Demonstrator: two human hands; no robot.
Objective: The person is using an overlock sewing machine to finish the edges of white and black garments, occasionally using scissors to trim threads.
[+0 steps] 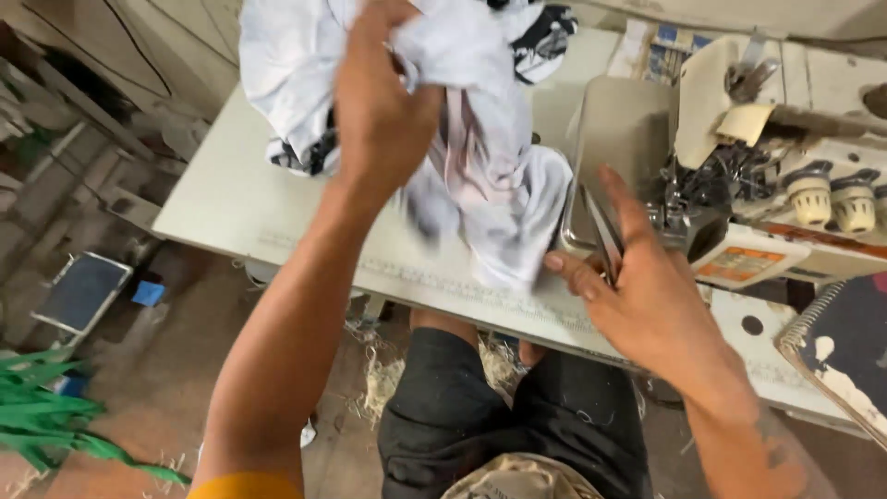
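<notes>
Right now the left hand (379, 102) is bunching a white printed garment (490, 157) above the desk (231, 203), fingers clenched into the cloth near its upper edge, w/ the rest hanging down and draping onto the desk just left of the sewing machine (767, 185). The cloth is looking thin, soft and light: it's folding and crumpling freely, no stiffness at all, so it's likely sagging wherever it isn't supported. Not fragile, prob. not slippery either, tho loose folds could be snagging on the machine's metal parts.

The right hand (647, 296) is lying released, fingers spread, at the desk's near edge just in front of the machine's plate (614, 139); thumb tip is sitting just beside the garment's lower hem, can't tell if touching. A thin metal tool, maybe snips, seems to be resting under its fingers, too blurred to confirm.

Best hold, judging from this: a bunched handful as the left hand is doing, or pinching along a hem/seam where the fabric is doubled. Dark print patches are showing toward the far side of the desk.
</notes>
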